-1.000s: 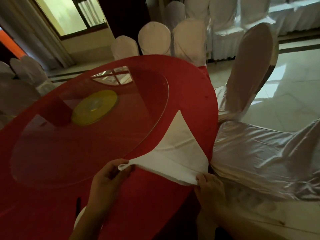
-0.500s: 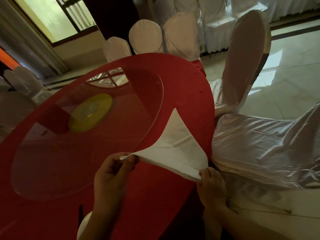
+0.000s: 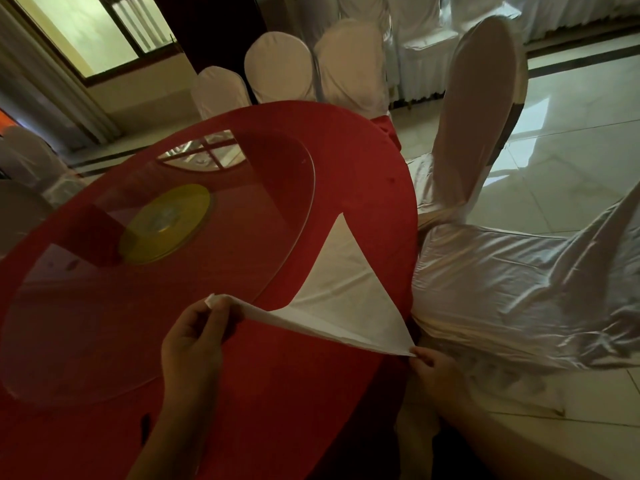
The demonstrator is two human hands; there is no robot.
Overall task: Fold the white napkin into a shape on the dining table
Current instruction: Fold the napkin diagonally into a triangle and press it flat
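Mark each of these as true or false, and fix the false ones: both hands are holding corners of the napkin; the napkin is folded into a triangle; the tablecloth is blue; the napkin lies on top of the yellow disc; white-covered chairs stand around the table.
1. Both hands hold napkin corners. True: the left hand pinches one corner, the right hand the other.
2. The white napkin is a triangle. True.
3. The tablecloth is blue. False: the tablecloth is red.
4. The napkin lies on the yellow disc. False: the yellow disc sits apart, under the glass turntable.
5. White-covered chairs surround the table. True: see the chair.
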